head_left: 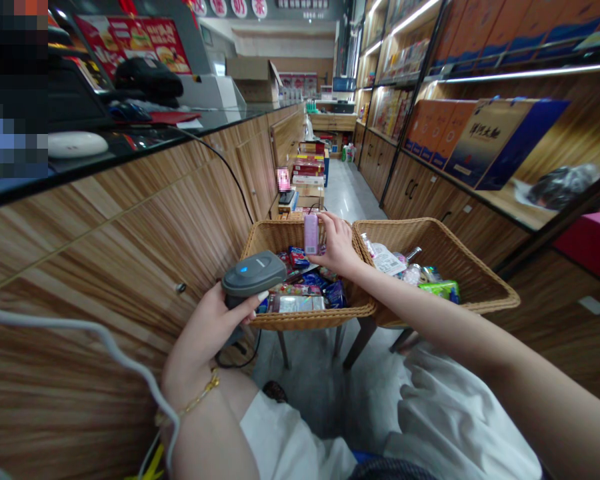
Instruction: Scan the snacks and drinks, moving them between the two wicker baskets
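Left basket holds packets, right basket fewer, rims adjoining, aisle open beyond; left hand grips scanner, right hand pinches purple box.

A shop interior, seen down an aisle. On the right, lit wooden shelves carry rows of orange boxes. On the left runs a long wood-fronted counter with a burger poster behind it. Close by are a handheld scanner and wicker baskets of packaged goods.
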{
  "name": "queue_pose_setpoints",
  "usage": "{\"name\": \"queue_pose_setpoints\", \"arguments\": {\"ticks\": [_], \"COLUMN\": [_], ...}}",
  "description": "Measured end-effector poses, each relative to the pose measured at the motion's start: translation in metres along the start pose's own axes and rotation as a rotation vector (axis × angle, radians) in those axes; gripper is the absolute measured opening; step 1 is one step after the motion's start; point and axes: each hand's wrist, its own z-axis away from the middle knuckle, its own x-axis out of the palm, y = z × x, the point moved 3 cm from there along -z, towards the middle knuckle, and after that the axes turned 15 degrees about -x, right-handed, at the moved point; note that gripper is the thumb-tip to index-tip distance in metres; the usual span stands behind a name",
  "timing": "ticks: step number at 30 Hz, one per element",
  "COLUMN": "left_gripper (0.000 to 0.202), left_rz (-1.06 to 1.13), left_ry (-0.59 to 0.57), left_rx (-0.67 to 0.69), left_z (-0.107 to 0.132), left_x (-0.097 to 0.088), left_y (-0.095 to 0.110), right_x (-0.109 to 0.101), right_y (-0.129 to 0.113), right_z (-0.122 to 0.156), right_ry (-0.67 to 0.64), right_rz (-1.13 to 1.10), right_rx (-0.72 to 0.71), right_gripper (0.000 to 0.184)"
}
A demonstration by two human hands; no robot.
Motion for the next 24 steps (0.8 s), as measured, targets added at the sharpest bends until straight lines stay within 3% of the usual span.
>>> {"name": "queue_pose_setpoints", "arguments": {"ticks": [17, 24], "left_gripper": [0.038, 0.037], "left_rz": [0.003, -0.002], "left_ry": [-0.013, 0.021], "left_rx": [-0.002, -0.014], "left_z": [-0.002, -0.001], "left_x": [0.001, -0.005], "left_y": [-0.002, -0.004], "right_x": [-0.003, -0.027], "right_y": [-0.004, 0.008], "right_z": [0.000, -0.006], "right_ry": [0.004, 0.023], "right_rz": [0.024, 0.169], "right_rx": [0.014, -0.008], "right_gripper": [0.095, 0.097]}}
